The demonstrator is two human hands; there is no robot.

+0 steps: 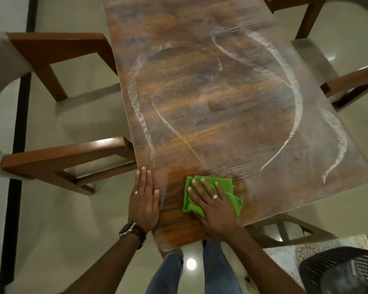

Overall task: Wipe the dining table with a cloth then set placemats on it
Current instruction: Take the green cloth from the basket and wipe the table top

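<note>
A long dark wooden dining table (210, 85) stretches away from me, streaked with curved white smears of dust or foam. A folded green cloth (227, 187) lies flat near the table's near left corner. My right hand (212, 202) presses down on the cloth with fingers spread. My left hand (143, 198) rests flat along the table's left edge, fingers together, holding nothing; it wears a ring, and a watch sits on the wrist. The wood around the cloth looks darker and free of smears. No placemats are in view.
Two wooden chairs (57, 158) stand on the left side of the table, and more chairs (353, 81) on the right. A black mesh basket (340, 270) sits at the lower right on a speckled surface. Glossy pale floor surrounds the table.
</note>
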